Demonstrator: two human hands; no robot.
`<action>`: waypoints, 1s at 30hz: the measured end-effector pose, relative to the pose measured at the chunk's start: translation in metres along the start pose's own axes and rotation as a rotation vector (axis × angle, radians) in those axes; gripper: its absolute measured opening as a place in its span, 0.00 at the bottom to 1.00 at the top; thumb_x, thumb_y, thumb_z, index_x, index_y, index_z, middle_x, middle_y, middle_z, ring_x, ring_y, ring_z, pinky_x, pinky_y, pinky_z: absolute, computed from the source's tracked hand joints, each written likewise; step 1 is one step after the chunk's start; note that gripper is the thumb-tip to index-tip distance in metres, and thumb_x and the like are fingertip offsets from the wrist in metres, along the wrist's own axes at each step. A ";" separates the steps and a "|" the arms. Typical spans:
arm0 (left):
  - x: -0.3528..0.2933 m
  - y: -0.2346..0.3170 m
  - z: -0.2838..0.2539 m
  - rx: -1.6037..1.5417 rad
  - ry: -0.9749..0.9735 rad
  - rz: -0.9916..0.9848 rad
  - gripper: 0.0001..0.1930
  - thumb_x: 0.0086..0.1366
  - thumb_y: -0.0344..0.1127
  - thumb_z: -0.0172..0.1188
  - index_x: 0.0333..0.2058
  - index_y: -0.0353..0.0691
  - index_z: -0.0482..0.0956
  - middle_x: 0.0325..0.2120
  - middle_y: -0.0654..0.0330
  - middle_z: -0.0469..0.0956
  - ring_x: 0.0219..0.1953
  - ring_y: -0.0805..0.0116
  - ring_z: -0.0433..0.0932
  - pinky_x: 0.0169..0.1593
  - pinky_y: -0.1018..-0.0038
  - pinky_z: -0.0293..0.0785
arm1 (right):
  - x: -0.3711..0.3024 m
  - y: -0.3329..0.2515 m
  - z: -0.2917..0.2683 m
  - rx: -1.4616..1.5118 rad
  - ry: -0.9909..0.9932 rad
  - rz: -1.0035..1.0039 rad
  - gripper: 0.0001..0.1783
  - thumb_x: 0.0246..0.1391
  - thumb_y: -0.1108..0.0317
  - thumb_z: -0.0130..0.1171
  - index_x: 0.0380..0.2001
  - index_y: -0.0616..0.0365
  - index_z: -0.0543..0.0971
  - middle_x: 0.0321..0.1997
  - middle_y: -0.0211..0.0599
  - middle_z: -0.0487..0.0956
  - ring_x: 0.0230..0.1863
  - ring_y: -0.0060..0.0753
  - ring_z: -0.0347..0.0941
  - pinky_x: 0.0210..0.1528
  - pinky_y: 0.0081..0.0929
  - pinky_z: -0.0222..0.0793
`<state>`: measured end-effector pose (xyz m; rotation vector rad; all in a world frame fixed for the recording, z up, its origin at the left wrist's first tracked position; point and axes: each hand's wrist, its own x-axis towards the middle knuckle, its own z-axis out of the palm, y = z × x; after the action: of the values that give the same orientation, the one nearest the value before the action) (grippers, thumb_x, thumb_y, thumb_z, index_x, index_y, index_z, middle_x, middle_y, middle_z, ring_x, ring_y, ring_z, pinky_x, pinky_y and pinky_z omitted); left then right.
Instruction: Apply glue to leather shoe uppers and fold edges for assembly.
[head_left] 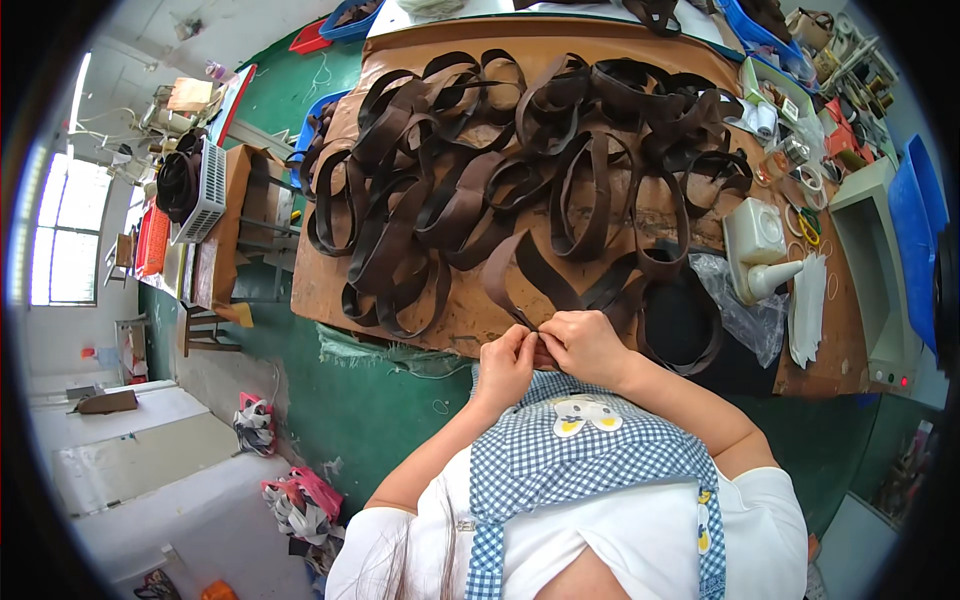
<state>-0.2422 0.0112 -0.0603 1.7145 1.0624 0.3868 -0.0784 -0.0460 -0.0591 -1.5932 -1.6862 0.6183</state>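
Observation:
My left hand and my right hand meet at the table's near edge, fingers pinched together on a dark brown strip. The strip looks like flat leather or fabric, brown on one face and blackish on the other. From my fingertips it rises in a bend, then runs right toward other strips. My fingers cover the part they grip. Many similar strips, curled into loops, lie heaped over the brown-topped table beyond my hands. A black pad lies to the right of my right hand.
At right are a white glue bottle, a clear plastic bag, yellow-handled scissors and a grey machine with a red light. A white basket of dark strips stands at left. Bagged scraps sit on the lower-left floor.

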 end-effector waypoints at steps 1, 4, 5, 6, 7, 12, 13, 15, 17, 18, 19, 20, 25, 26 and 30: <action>0.000 -0.002 0.000 0.000 -0.002 0.000 0.10 0.69 0.29 0.55 0.29 0.29 0.76 0.21 0.58 0.82 0.27 0.71 0.84 0.30 0.77 0.77 | 0.000 -0.001 0.000 -0.022 -0.034 0.000 0.05 0.49 0.71 0.61 0.29 0.62 0.82 0.28 0.43 0.81 0.29 0.45 0.79 0.31 0.35 0.75; 0.000 -0.006 0.002 0.123 0.025 0.033 0.10 0.67 0.30 0.57 0.28 0.29 0.76 0.20 0.59 0.82 0.25 0.72 0.83 0.27 0.78 0.74 | 0.000 0.001 0.002 -0.015 -0.013 0.003 0.06 0.48 0.71 0.62 0.27 0.63 0.82 0.27 0.44 0.81 0.27 0.46 0.79 0.29 0.35 0.75; 0.000 -0.009 0.003 0.040 0.026 -0.025 0.09 0.67 0.29 0.57 0.28 0.29 0.77 0.20 0.59 0.82 0.24 0.73 0.82 0.27 0.78 0.74 | 0.000 0.001 0.003 -0.014 -0.014 0.003 0.06 0.48 0.71 0.62 0.27 0.63 0.82 0.27 0.44 0.81 0.27 0.46 0.79 0.29 0.35 0.75; 0.000 -0.010 0.004 -0.043 0.028 -0.083 0.09 0.66 0.28 0.57 0.28 0.29 0.77 0.20 0.59 0.82 0.22 0.74 0.81 0.27 0.79 0.75 | 0.000 0.000 0.005 0.039 0.020 0.048 0.06 0.47 0.72 0.63 0.27 0.64 0.81 0.26 0.44 0.81 0.26 0.45 0.79 0.29 0.34 0.75; -0.001 -0.006 0.004 -0.043 0.027 -0.084 0.09 0.66 0.28 0.57 0.28 0.29 0.77 0.20 0.59 0.82 0.22 0.74 0.81 0.27 0.79 0.75 | 0.000 0.000 0.006 0.092 0.052 0.094 0.06 0.47 0.72 0.63 0.26 0.64 0.81 0.26 0.44 0.81 0.25 0.44 0.79 0.28 0.33 0.75; -0.002 0.003 0.003 -0.212 0.058 -0.210 0.08 0.65 0.26 0.55 0.27 0.29 0.77 0.19 0.58 0.81 0.19 0.75 0.79 0.24 0.80 0.74 | 0.002 0.003 0.013 0.138 0.087 0.257 0.07 0.47 0.69 0.62 0.26 0.63 0.82 0.26 0.46 0.81 0.26 0.46 0.79 0.28 0.35 0.74; -0.001 0.003 0.003 -0.213 0.056 -0.209 0.08 0.65 0.26 0.55 0.27 0.29 0.77 0.19 0.58 0.81 0.19 0.75 0.79 0.24 0.80 0.74 | 0.003 0.006 0.014 0.130 0.094 0.299 0.07 0.47 0.70 0.62 0.26 0.63 0.82 0.26 0.47 0.81 0.26 0.45 0.80 0.28 0.34 0.74; -0.001 0.005 0.003 -0.219 0.051 -0.222 0.08 0.64 0.26 0.56 0.26 0.29 0.77 0.19 0.57 0.81 0.19 0.75 0.79 0.22 0.81 0.73 | 0.002 0.009 0.011 0.184 0.063 0.337 0.08 0.48 0.68 0.63 0.28 0.64 0.82 0.27 0.46 0.82 0.26 0.43 0.80 0.28 0.34 0.74; -0.002 0.006 0.001 -0.291 0.048 -0.228 0.09 0.65 0.27 0.56 0.26 0.29 0.77 0.18 0.58 0.80 0.18 0.76 0.77 0.22 0.82 0.71 | 0.001 0.013 0.006 0.239 0.034 0.375 0.10 0.50 0.67 0.64 0.29 0.65 0.82 0.27 0.46 0.82 0.26 0.40 0.81 0.28 0.33 0.74; -0.002 0.006 0.000 -0.364 0.047 -0.236 0.09 0.65 0.27 0.56 0.26 0.30 0.77 0.18 0.59 0.79 0.17 0.78 0.75 0.21 0.83 0.69 | 0.002 0.015 0.003 0.426 -0.053 0.449 0.13 0.52 0.65 0.64 0.34 0.66 0.82 0.29 0.45 0.83 0.28 0.36 0.81 0.31 0.31 0.74; 0.000 0.006 -0.003 -0.362 0.050 -0.234 0.09 0.65 0.27 0.56 0.26 0.30 0.77 0.18 0.59 0.79 0.17 0.78 0.75 0.21 0.83 0.69 | 0.003 0.017 0.001 0.614 -0.145 0.517 0.16 0.54 0.63 0.64 0.39 0.67 0.81 0.31 0.44 0.84 0.31 0.32 0.81 0.34 0.30 0.75; 0.003 0.005 -0.008 -0.397 0.023 -0.240 0.10 0.67 0.29 0.56 0.27 0.30 0.78 0.17 0.61 0.78 0.16 0.79 0.73 0.21 0.83 0.67 | 0.002 0.015 0.000 0.615 -0.146 0.512 0.16 0.54 0.63 0.64 0.39 0.67 0.81 0.31 0.44 0.84 0.31 0.32 0.81 0.34 0.30 0.75; 0.014 0.029 -0.022 -0.527 -0.133 -0.278 0.12 0.70 0.35 0.57 0.33 0.32 0.82 0.14 0.69 0.71 0.18 0.83 0.67 0.22 0.83 0.60 | 0.003 0.006 -0.009 0.682 -0.291 0.363 0.22 0.55 0.69 0.66 0.51 0.67 0.75 0.41 0.36 0.81 0.41 0.20 0.75 0.46 0.21 0.72; 0.015 0.027 -0.026 -0.300 -0.061 -0.138 0.11 0.71 0.34 0.56 0.34 0.33 0.82 0.16 0.67 0.74 0.19 0.83 0.70 0.23 0.83 0.65 | 0.004 0.006 -0.008 0.771 -0.326 0.407 0.22 0.55 0.70 0.66 0.51 0.67 0.76 0.40 0.35 0.81 0.40 0.19 0.74 0.46 0.20 0.72; 0.039 0.047 -0.050 0.232 0.138 0.468 0.06 0.66 0.30 0.59 0.36 0.34 0.81 0.30 0.59 0.80 0.34 0.68 0.80 0.40 0.72 0.76 | 0.004 0.004 -0.011 0.939 -0.323 0.517 0.16 0.52 0.74 0.67 0.44 0.68 0.79 0.35 0.33 0.82 0.36 0.18 0.73 0.41 0.21 0.72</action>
<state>-0.2328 0.0690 -0.0070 2.1740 0.8171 0.7069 -0.0671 -0.0426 -0.0548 -1.2176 -0.8801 1.6981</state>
